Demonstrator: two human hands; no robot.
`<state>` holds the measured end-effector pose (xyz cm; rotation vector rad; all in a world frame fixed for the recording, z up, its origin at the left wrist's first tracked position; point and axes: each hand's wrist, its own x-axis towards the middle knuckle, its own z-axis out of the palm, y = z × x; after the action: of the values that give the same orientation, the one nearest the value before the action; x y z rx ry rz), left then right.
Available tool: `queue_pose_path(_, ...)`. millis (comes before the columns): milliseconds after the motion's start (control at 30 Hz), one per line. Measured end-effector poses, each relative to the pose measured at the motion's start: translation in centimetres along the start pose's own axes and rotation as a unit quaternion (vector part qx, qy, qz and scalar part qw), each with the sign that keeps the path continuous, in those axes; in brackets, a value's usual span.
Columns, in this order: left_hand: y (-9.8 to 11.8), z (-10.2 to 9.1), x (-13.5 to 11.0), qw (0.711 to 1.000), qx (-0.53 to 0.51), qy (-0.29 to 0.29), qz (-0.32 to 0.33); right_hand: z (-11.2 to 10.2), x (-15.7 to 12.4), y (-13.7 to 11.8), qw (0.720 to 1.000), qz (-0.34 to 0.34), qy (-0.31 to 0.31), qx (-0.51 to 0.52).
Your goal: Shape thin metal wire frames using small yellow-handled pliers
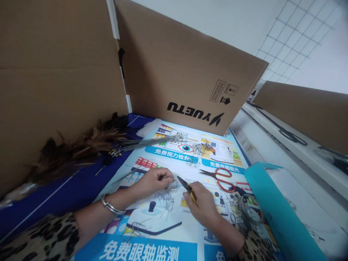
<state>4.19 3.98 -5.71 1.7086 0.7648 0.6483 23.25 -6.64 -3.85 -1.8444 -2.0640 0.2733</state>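
Note:
My left hand (156, 180) is closed in a pinch at the middle of the printed poster sheet (187, 226). A thin wire (174, 180) shows at its fingertips, though most of what they hold is hidden. Close on its right, my right hand (202, 204) grips pliers (186, 185) with dark jaws and yellow handles. The jaws point up and left toward my left fingertips, a small distance off. Bent pieces of thin wire (166, 201) lie on the poster just below the hands. Scissors (223, 178) with red handles lie beyond my right hand.
Long straight wires (152, 142) and brown feathers (81, 145) lie at the left. A wire coil (251, 208) sits beside a teal-edged box (274, 203) at right. More small wire pieces (199, 148) lie farther back. Tall cardboard panels (185, 69) stand behind and left.

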Motion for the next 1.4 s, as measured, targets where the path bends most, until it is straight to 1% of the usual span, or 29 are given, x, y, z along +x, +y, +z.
queue_pose_path(100, -0.3, -0.1, 0.2, 1.0, -0.022, 0.0, -0.012, 0.0, 0.0, 0.1, 1.0, -0.001, 0.007, 0.016)
queue_pose_path(267, -0.6, -0.2, 0.3, 0.999, -0.035, 0.004, -0.013, 0.0, -0.1, 0.1, 1.0, -0.003, 0.013, 0.021)
queue_pose_path(333, -0.5, -0.3, 0.3, 0.999, -0.039, 0.028, -0.006, -0.1, 0.0, 0.2, 1.0, -0.002, 0.017, 0.024)
queue_pose_path(467, -0.3, -0.6, 0.4, 0.992, -0.054, 0.115, -0.001, -0.8, 0.3, 0.5, 0.999, 0.001, 0.024, 0.02)
queue_pose_path(500, -0.3, -0.7, 0.4, 0.99, -0.058, 0.131, -0.004, -1.2, 0.4, 0.5, 1.0, 0.004, 0.016, 0.012)
queue_pose_path(567, -0.3, -0.8, 0.4, 0.986, -0.063, 0.154, -0.009, -2.1, 0.4, 0.3, 1.0, 0.011, -0.024, -0.011)
queue_pose_path(633, -0.2, -0.8, 0.4, 0.985, -0.062, 0.161, -0.01, -3.2, 0.2, -0.1, 0.995, 0.017, -0.084, -0.053)
queue_pose_path(667, -0.1, -0.8, 0.4, 0.985, -0.061, 0.16, -0.01, -3.7, 0.1, -0.3, 0.991, 0.006, -0.11, -0.077)
queue_pose_path(733, 0.1, -0.8, 0.3, 0.986, -0.058, 0.153, -0.006, -4.6, -0.1, -0.6, 0.982, -0.023, -0.14, -0.122)
queue_pose_path(800, 0.1, -0.8, 0.3, 0.987, -0.06, 0.149, -0.01, -5.2, -0.2, -0.9, 0.976, -0.055, -0.15, -0.151)
queue_pose_path(1000, -0.1, -0.8, 0.3, 0.986, -0.069, 0.15, -0.02, -5.9, 0.0, -1.4, 0.962, -0.153, -0.125, -0.188)
queue_pose_path(1100, -0.2, -0.7, 0.3, 0.987, -0.064, 0.145, -0.019, -5.9, 0.1, -1.6, 0.95, -0.195, -0.132, -0.206)
queue_pose_path(1200, -0.1, -0.7, 0.3, 0.988, -0.058, 0.145, -0.018, -5.8, 0.2, -1.6, 0.94, -0.223, -0.138, -0.218)
queue_pose_path(1400, 0.1, -0.8, 0.3, 0.989, -0.05, 0.14, -0.013, -5.0, 0.2, -1.6, 0.935, -0.252, -0.125, -0.218)
